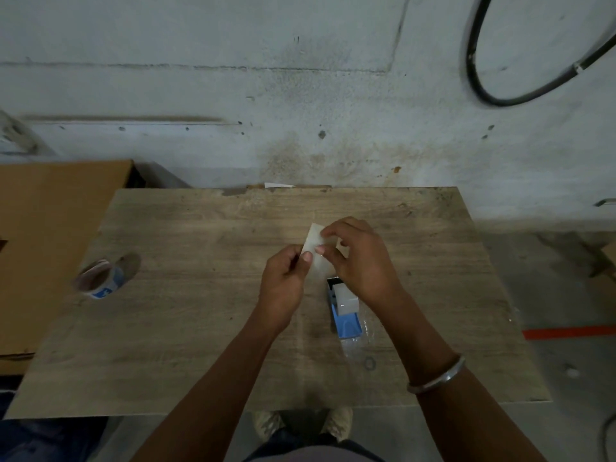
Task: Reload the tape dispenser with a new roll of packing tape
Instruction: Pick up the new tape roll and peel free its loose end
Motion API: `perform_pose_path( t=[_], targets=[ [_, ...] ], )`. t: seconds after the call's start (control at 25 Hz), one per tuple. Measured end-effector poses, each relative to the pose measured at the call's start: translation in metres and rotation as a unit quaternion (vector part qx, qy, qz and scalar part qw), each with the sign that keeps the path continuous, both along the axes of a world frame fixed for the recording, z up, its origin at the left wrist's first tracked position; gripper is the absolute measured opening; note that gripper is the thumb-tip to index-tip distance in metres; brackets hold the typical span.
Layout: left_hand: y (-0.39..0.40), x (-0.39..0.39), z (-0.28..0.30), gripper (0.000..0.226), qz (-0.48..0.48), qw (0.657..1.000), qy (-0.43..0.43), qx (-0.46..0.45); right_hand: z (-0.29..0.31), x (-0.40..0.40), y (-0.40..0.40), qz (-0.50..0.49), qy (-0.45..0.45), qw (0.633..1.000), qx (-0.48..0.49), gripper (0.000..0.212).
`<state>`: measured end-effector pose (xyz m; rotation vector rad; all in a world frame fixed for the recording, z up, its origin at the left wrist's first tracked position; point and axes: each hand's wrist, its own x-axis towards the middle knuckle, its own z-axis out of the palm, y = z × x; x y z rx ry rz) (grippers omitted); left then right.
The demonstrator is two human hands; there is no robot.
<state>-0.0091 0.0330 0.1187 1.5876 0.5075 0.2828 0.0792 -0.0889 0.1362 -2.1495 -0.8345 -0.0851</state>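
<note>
Both hands hold the tape strip (313, 248) just beyond the blue dispenser (345, 310): left hand (283, 281) pinching, right hand (356, 258) pinching; keep it taut and flat; the spare roll (100, 278) sits well left of the dispenser.

- Both forearms were bare, with no sleeves in view.
- A plain silver-coloured metal bangle (436, 375) circled the right forearm, just above the wrist.
- Dark trousers (300, 438) showed at the bottom edge.
- Pale, worn-looking shoes (336, 423) stood below the table edge.
</note>
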Motion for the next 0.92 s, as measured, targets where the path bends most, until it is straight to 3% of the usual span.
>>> perform_pose_path(
  t=[0.24, 0.44, 0.68, 0.84, 0.92],
  targets=[
    [-0.018, -0.002, -0.011, 0.018, 0.094, 0.994, -0.057, -0.020, -0.003, -0.031, 0.017, -0.077, -0.104, 0.989, -0.066, 0.007],
    [-0.025, -0.006, -0.020, 0.020, 0.104, 0.992, -0.073, 0.000, -0.009, -0.034, 0.018, -0.091, -0.079, 0.986, -0.118, 0.007],
    [-0.032, -0.003, -0.022, 0.022, 0.111, 0.991, -0.068, 0.008, -0.003, -0.032, 0.019, -0.080, -0.062, 0.989, -0.106, 0.013],
    [-0.025, -0.001, -0.020, 0.020, 0.091, 0.991, -0.066, 0.076, -0.002, -0.028, 0.015, -0.041, -0.103, 0.990, -0.092, 0.030],
    [-0.026, -0.001, -0.022, 0.024, 0.100, 0.990, -0.058, 0.086, -0.002, -0.029, 0.015, -0.044, -0.094, 0.991, -0.089, 0.020]
  ],
)
